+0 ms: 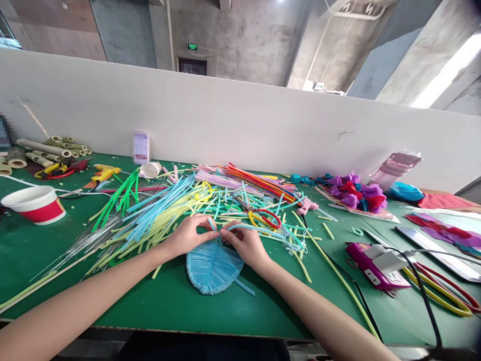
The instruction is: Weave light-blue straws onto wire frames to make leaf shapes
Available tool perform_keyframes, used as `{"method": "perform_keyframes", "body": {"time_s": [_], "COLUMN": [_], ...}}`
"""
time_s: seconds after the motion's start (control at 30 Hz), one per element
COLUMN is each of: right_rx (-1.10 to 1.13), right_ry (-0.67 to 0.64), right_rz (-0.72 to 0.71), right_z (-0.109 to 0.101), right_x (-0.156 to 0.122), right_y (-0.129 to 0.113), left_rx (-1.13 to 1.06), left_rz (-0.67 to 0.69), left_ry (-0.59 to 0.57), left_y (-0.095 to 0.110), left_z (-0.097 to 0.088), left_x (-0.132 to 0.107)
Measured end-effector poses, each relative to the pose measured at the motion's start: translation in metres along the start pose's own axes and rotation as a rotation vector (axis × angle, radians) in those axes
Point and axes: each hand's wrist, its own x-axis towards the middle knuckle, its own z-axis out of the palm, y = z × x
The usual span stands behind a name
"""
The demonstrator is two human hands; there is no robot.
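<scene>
A light-blue leaf of pipe cleaners (215, 269) lies in front of me with its pointed end away from me. At that end my left hand (191, 235) is closed in a pinch on a blue pipe cleaner (211, 223), a short piece of which sticks up. Right beside it, fingertips nearly touching, my right hand (246, 244) is also closed, pinching a blue pipe cleaner strand (259, 230) that trails to the right across the hand. The exact meeting point is partly hidden by my fingers. Another blue piece (245, 287) pokes out under the leaf's right side.
Heaped pipe cleaners (165, 200) lie beyond my hands, with red-and-yellow scissors (265, 220) on them. A paper cup (35, 205) and yellow glue gun (105, 173) stand left. On the right are a pink glue gun (308, 205), purple power strip (376, 271), cables and a phone (439, 253).
</scene>
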Motion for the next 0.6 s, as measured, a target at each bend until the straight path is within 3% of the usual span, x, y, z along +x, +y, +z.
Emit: {"method": "perform_keyframes", "body": {"time_s": [0.17,0.33,0.47,0.6], "right_rx": [0.130,0.261,0.168,0.024], "right_ry": [0.075,0.008,-0.097,-0.120], "right_rz": [0.028,0.049,0.026,-0.147], "right_z": [-0.002,-0.002,-0.007,-0.019], "right_x": [-0.006,-0.016,-0.025,-0.036], "right_y": [-0.001,-0.004,-0.008,-0.014], "left_rx": [-0.009,-0.005,-0.022,-0.033], "left_rz": [-0.011,0.035,0.077,0.083], "left_ry": [-0.002,-0.090,-0.254,-0.287], "left_y": [0.008,0.012,0.008,0.003], "left_z": [-0.004,-0.012,-0.020,-0.027], "left_x": [0.000,-0.007,-0.015,-0.020]}}
